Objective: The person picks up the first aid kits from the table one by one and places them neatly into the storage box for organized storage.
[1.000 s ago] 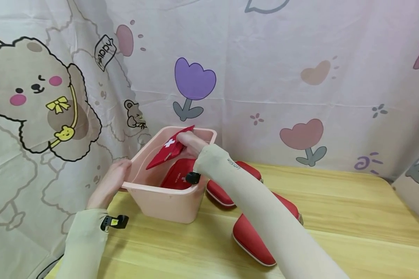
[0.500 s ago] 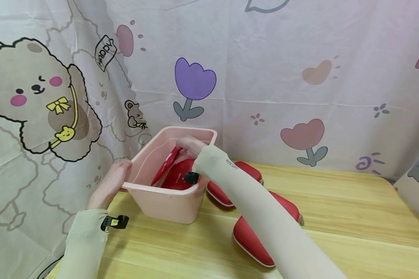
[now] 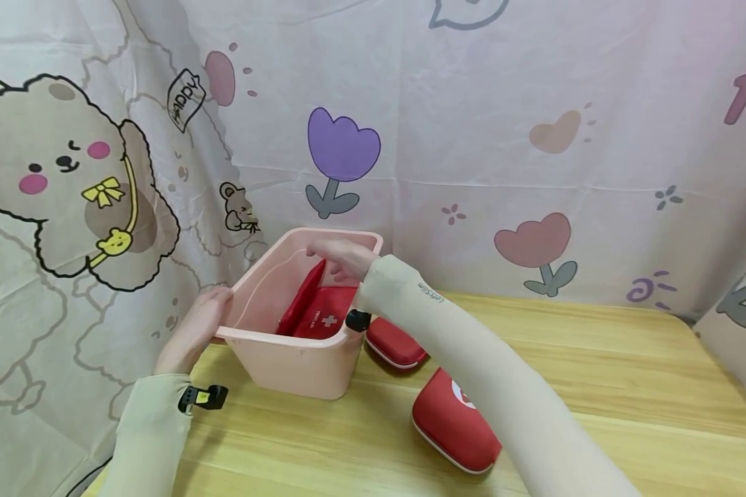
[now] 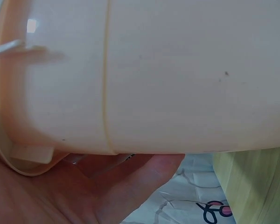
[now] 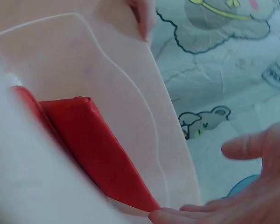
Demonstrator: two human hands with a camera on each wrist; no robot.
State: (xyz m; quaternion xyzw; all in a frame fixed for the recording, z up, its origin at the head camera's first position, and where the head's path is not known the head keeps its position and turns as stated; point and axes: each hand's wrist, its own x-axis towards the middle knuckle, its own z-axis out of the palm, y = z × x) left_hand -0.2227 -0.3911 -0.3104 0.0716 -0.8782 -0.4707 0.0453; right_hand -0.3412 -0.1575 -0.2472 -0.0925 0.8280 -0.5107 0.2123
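Observation:
A pink plastic bin (image 3: 311, 366) stands on the wooden table. My left hand (image 3: 197, 323) holds its left rim; in the left wrist view its fingers (image 4: 154, 175) lie against the outer wall below the rim. Inside, a red first aid pouch (image 3: 304, 298) leans on edge beside a flatter red first aid case (image 3: 328, 312) with a white cross. Just above them, near the bin's back right, my right hand (image 3: 347, 257) is empty, its fingers relaxed and thumb apart in the right wrist view. The leaning pouch (image 5: 93, 144) shows below its fingertips there.
Two more red zip cases sit right of the bin: one beside its wall (image 3: 396, 343), another nearer the front (image 3: 454, 421), both partly under my right sleeve (image 3: 460, 338). A printed curtain (image 3: 460, 138) hangs behind and to the left.
My right hand has lowered the red pouch into the bin and let go of it, then drawn back slightly up. The left hand has stayed on the rim.

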